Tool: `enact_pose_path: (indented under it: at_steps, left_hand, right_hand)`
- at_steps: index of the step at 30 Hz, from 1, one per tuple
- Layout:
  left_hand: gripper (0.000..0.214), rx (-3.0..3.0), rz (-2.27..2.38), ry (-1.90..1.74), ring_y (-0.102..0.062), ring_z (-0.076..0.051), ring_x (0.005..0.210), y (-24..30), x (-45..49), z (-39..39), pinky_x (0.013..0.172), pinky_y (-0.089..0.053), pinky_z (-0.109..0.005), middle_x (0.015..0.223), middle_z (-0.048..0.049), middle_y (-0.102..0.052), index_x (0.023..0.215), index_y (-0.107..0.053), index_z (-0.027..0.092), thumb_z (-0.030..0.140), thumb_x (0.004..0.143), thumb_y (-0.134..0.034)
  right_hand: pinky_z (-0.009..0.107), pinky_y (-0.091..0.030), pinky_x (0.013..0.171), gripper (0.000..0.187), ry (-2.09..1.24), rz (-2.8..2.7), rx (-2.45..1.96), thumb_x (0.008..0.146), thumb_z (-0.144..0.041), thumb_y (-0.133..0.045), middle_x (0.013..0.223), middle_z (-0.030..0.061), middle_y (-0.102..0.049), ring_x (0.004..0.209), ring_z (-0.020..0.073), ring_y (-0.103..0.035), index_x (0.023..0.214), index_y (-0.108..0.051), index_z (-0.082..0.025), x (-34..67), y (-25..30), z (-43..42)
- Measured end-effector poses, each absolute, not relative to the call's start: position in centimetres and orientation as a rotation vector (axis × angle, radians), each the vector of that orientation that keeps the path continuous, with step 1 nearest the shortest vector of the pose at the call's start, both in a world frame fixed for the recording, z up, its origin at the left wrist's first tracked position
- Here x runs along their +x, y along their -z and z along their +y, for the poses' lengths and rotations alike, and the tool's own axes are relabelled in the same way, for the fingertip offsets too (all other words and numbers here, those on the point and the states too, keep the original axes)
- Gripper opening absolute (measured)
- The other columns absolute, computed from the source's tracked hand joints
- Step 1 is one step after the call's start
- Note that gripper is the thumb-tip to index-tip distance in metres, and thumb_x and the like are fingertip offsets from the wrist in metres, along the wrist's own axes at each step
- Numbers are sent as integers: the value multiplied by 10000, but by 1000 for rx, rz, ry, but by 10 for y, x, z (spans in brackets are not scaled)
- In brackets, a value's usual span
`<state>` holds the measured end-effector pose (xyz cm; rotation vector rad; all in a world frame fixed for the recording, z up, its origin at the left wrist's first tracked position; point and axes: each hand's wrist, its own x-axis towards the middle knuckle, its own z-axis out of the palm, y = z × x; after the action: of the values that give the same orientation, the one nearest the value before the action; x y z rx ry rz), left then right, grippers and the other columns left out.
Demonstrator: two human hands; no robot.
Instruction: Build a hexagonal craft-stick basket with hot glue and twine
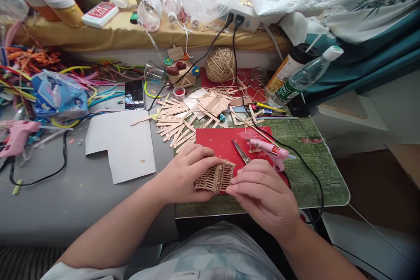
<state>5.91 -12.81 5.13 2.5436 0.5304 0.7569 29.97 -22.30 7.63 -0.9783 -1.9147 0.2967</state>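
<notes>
Right now I see my left hand (187, 173) wrapped around a small woven stick piece (215, 176), fingers curled over its top and thumb under it, so that grip is closed on the piece. My right hand (262, 192) meets the piece at its 3 o'clock edge, fingertips (233, 181) pinching that end, so both hands hold it together. The piece sits low in the middle of my view, just above the near edge of the red sheet (226, 142) that lies on the green mat (305, 170).

At 12 o'clock from the piece, scissors (241, 152) lie on the red sheet, and just beyond my right hand, at about 1 o'clock, a pink glue gun (269, 149) rests with its black cord (308, 170) trailing over the mat. Farther out at 12 o'clock, a heap of flat wooden sticks (183, 118) spreads across the table (65, 192), with a ball of twine (221, 64) behind it. At 10 o'clock lies a cut white card (121, 144), and a phone (134, 94) sits beyond it.
</notes>
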Motion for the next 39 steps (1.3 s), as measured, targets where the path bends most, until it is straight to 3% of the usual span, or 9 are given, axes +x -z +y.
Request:
enact_pose_path:
  at_steps: [6, 12, 22, 29, 33, 36, 39]
  left_hand:
    - [686, 2531, 525, -741, -622, -282, 1147, -50, 58, -128, 1030, -478, -447, 1306, -130, -659, 1451, -540, 229, 401, 835, -788]
    - [646, 2529, 525, -759, -626, -275, 1152, -50, 59, -127, 1027, -479, -432, 1286, -125, -665, 1439, -550, 227, 393, 857, -774]
    - [675, 2537, 527, -760, -614, -287, 1135, -48, 58, -127, 1025, -475, -450, 1295, -138, -658, 1441, -545, 217, 441, 850, -784]
    - [672, 2528, 518, -741, -613, -279, 1143, -49, 58, -126, 1032, -473, -445, 1306, -131, -653, 1447, -533, 222, 408, 848, -775]
    - [682, 2521, 531, -731, -609, -283, 1151, -49, 58, -127, 1045, -472, -450, 1309, -133, -655, 1448, -538, 221, 398, 839, -788]
    - [684, 2523, 520, -743, -609, -285, 1147, -49, 58, -127, 1040, -475, -454, 1304, -137, -659, 1452, -541, 224, 425, 850, -795]
    - [687, 2521, 523, -751, -611, -287, 1151, -47, 58, -127, 1041, -474, -456, 1305, -142, -661, 1454, -549, 224, 476, 865, -799]
  right_hand:
    - [411, -593, 1005, 330, -318, -1967, -921, 908, 18, -745, 1127, 93, -825, 1131, 218, -736, 1193, -733, -148, 298, -68, -223]
    - [469, -544, 1108, 320, -313, -2083, -906, 968, -8, -649, 1252, 126, -802, 1290, 251, -685, 1259, -711, -125, 296, -67, -222]
    - [430, -590, 943, 221, -264, -1917, -1003, 881, -51, -815, 1020, 49, -839, 1011, 224, -730, 1019, -727, -199, 295, -75, -229]
    - [426, -616, 978, 310, -272, -1904, -970, 930, 17, -687, 1137, 122, -823, 1109, 236, -736, 1196, -721, -139, 296, -76, -229]
    - [428, -625, 929, 156, -338, -1856, -949, 924, -152, -813, 1001, 71, -819, 1020, 237, -728, 1042, -719, -193, 298, -80, -229]
    - [449, -600, 934, 221, -212, -2041, -939, 998, -283, -747, 1080, 110, -803, 1044, 260, -688, 1185, -732, -167, 297, -78, -227]
    - [453, -571, 902, 359, -84, -2135, -1015, 1014, -255, -716, 1057, 117, -772, 990, 258, -650, 1353, -693, -138, 294, -69, -225]
